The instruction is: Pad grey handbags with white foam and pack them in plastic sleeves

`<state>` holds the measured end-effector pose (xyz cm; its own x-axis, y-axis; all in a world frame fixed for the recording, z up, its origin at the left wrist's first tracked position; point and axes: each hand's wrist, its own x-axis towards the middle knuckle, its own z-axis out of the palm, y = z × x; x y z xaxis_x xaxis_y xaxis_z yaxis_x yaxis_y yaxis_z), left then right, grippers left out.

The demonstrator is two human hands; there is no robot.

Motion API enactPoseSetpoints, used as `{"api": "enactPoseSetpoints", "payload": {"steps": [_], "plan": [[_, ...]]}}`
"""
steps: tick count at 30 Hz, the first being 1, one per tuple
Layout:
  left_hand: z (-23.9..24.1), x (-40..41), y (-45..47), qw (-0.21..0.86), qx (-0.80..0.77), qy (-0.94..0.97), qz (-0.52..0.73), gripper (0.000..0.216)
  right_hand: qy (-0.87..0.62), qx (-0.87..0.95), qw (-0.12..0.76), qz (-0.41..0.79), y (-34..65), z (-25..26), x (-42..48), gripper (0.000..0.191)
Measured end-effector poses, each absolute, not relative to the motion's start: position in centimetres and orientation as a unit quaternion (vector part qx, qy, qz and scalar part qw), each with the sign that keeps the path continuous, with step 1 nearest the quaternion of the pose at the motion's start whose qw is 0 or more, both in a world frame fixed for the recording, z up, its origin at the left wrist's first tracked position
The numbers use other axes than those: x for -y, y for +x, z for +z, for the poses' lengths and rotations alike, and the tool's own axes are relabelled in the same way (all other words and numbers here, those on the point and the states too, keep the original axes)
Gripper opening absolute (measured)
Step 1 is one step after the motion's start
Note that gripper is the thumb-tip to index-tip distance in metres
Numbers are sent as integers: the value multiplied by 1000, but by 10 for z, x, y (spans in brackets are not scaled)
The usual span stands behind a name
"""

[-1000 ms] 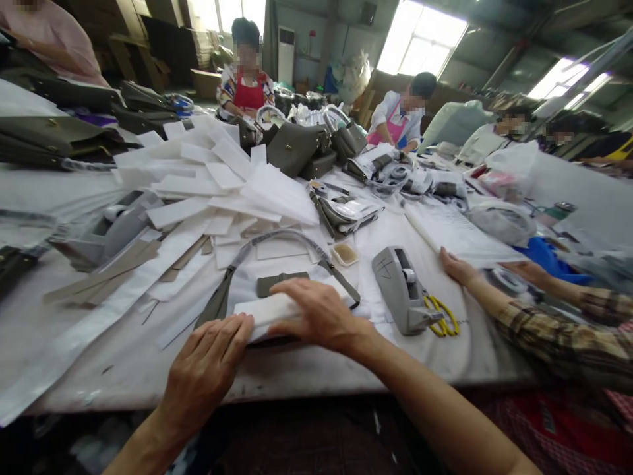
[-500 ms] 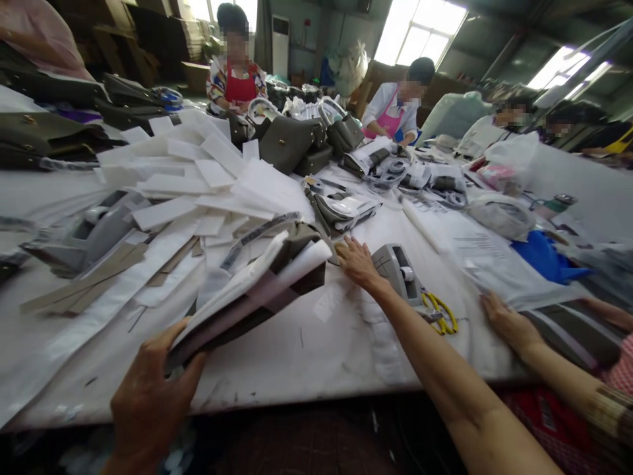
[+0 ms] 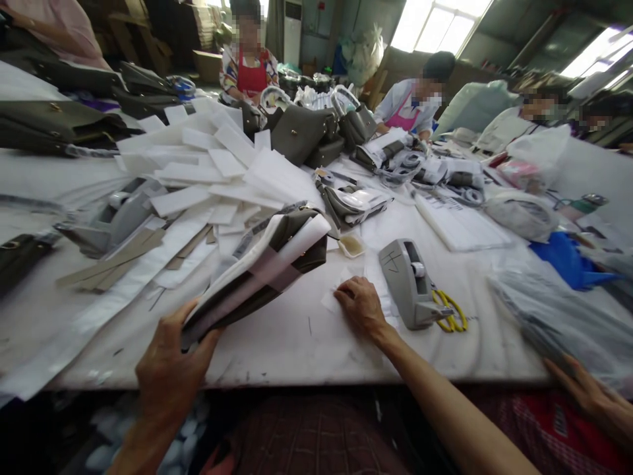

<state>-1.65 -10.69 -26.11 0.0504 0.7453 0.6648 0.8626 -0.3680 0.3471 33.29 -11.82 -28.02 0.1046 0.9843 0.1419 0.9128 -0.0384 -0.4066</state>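
My left hand (image 3: 171,369) grips the near end of a dark olive handbag (image 3: 267,270) wrapped in white paper, holding it tilted up off the white table (image 3: 297,343). My right hand (image 3: 361,305) rests on the table, its fingers curled onto a small white paper slip (image 3: 332,300), just left of a grey tape dispenser (image 3: 408,280). A small beige tray (image 3: 351,245) sits beyond the hand.
Yellow scissors (image 3: 452,310) lie by the dispenser. White paper sheets (image 3: 208,171) are heaped at the left, with a second grey dispenser (image 3: 116,214). More olive bags (image 3: 301,135) stand farther back. A neighbour's hand (image 3: 583,389) holds clear plastic bags (image 3: 554,316) at the right. Several people work across the table.
My left hand lifted the wrapped bag off the table and holds it tilted. My right hand left the bag, reached toward the dispenser, then drew back onto the paper slip.
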Motion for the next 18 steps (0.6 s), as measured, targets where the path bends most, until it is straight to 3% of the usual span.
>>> {"api": "enactPoseSetpoints", "payload": {"steps": [6,10,14,16,18], "plan": [[-263,107,-16,65,554,-719,-415,49,-483,827,193,212,288,-270,160,14],[-265,108,-16,52,554,-718,-418,49,-444,780,242,368,281,-247,170,27],[-264,108,-16,50,553,-718,-421,49,-587,700,288,287,294,-241,146,24],[-263,108,-15,47,554,-715,-424,48,-668,669,250,210,301,-249,128,20],[-263,108,-15,42,556,-713,-425,47,-726,646,180,152,306,-260,109,34]]}}
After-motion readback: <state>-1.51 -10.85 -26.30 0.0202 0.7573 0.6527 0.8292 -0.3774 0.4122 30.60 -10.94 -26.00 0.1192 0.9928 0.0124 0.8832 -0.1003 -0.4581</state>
